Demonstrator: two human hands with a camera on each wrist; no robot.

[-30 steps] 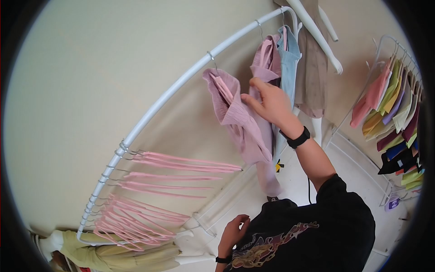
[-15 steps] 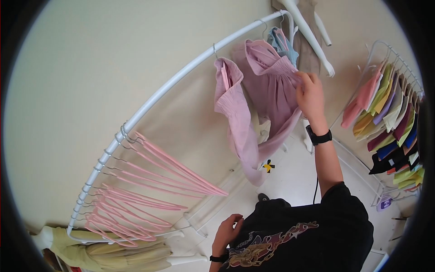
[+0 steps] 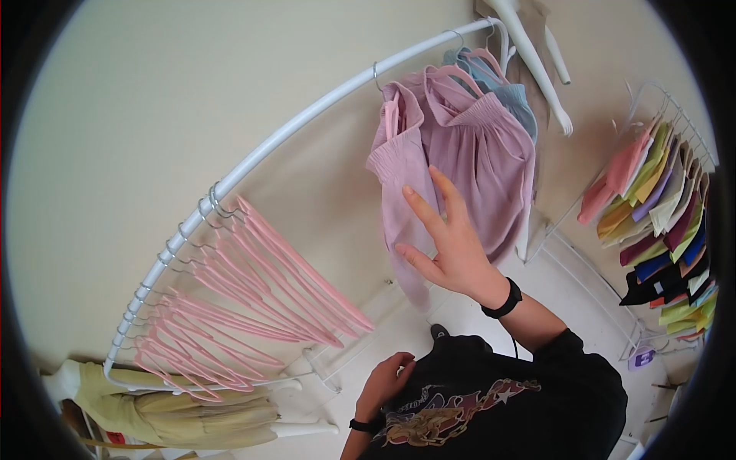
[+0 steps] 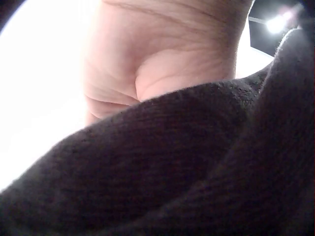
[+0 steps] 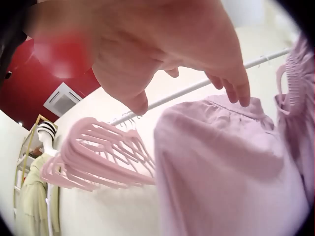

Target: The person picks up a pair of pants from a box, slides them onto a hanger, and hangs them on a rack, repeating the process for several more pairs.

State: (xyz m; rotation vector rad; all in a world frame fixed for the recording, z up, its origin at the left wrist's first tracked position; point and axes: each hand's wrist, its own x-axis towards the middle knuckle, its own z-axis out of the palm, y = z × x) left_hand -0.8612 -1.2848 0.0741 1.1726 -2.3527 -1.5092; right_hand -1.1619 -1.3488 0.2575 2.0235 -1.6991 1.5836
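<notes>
Seen from the head camera, a mannequin in a pale yellow-green dress (image 3: 207,414) is at the lower left. Above it, a bunch of bare pink hangers (image 3: 307,264) hangs from a curved white rail (image 3: 305,115). Lower, near the middle, the person's left hand (image 3: 387,379) lies by the front of a black T-shirt (image 3: 521,399), its fingers loosely bent and, so far as the view shows, holding nothing.

Above that hand, the nearer mauve garment (image 3: 399,165) hangs on its own pink hanger, to the right of the bare ones. In front of it is the right hand (image 3: 458,249), thumb and fingers spread and gripping nothing; whether the fingertips touch the cloth, I cannot tell. The garment looks light, soft and limp, likely to swing and fold when nudged, and not fragile. The gathered waistband seems the surest place to take hold; pinching the hanger with it should keep the cloth from slipping off.

Just right hangs a second mauve garment (image 3: 491,157), then a blue garment (image 3: 517,100) partly behind it. At the far right is a row of colourful clothes (image 3: 659,207).
</notes>
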